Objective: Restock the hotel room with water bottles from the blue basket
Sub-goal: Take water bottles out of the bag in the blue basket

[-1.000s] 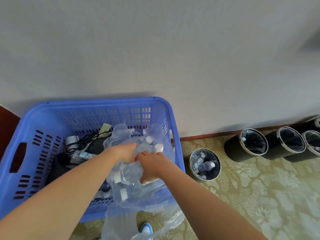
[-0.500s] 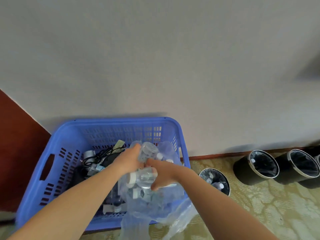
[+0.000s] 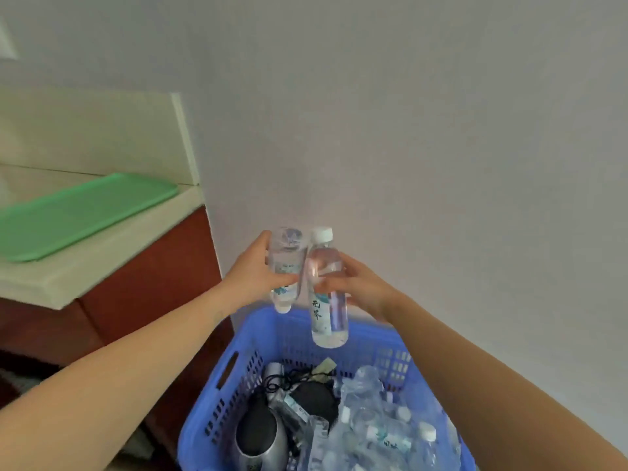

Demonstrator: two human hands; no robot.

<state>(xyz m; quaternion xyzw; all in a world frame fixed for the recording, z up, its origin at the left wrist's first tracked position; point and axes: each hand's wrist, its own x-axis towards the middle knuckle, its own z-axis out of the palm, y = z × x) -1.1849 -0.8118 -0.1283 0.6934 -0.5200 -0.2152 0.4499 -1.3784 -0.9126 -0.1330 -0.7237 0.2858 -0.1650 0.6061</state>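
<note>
Bottles: two clear plastic water bottles, inverted one (image 3: 284, 266) and upright white-capped one (image 3: 327, 294), touching, raised above blue slotted plastic basket (image 3: 234, 375).
Left hand (image 3: 253, 273): clasping inverted bottle.
Right hand (image 3: 356, 287): clasping upright bottle.
Counter (image 3: 112, 246): left, bearing green tray (image 3: 78, 215).

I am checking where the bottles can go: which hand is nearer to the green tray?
Left. The left hand is closer to the green tray; the right hand is farther right.

blue basket (image 3: 238, 365) btm cut off by frame edge, bottle labels (image 3: 319, 309) blurred, unreadable
</note>
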